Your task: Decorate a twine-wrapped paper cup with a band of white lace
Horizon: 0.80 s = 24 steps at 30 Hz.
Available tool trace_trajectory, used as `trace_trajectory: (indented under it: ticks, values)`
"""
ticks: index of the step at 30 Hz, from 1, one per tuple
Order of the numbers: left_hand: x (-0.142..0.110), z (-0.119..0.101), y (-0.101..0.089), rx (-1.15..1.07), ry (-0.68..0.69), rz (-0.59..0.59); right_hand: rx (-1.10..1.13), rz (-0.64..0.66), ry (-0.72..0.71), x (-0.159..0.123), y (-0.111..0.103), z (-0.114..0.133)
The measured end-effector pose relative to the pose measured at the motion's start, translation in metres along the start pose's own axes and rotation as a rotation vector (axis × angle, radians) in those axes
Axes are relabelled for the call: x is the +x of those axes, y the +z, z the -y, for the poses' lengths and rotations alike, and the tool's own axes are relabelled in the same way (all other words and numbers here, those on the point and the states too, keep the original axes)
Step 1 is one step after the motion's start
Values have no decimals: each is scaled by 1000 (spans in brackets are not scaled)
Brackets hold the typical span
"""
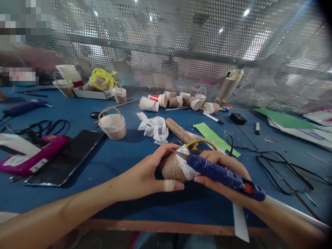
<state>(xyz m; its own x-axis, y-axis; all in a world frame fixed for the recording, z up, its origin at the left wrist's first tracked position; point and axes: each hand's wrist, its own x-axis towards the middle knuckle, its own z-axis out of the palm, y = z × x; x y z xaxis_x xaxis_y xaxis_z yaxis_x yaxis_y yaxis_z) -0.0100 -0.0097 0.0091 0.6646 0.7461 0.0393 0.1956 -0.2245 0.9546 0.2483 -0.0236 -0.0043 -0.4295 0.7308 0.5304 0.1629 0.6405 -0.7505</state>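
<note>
A cup wrapped in brown twine (169,167), with a white lace band (187,167) around it, lies tilted in my left hand (153,169). The left fingers curl over its far side and the taped thumb lies along the near side. My right hand (228,164) is closed around a blue glue gun (215,171), which partly hides the palm. The metal nozzle points left at the lace band and appears to touch it. A yellow loop (202,141) shows just behind the right fingers; what it belongs to is hidden.
Beyond my hands are a twine-wrapped tube (178,130), crumpled white lace (154,127), a green paper strip (215,136) and a small handled basket (113,126). At left lie a phone (68,159) and another glue gun (24,107). A black cable (275,173) loops at right.
</note>
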Motion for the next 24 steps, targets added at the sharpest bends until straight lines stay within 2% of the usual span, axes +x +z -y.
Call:
trace_trajectory:
  ticks: [6,10,16,24]
  values:
    - [-4,3,-5,168,88,-26,-58,-77,-18,3,-7,3]
    - [-4,4,-7,222,134,11,-80,-26,26,3,-7,4]
    - [-2,-2,-7,192,60,39,-45,35,62,1,-4,2]
    - [0,-4,-8,135,-10,-30,-93,78,26,3,-5,8]
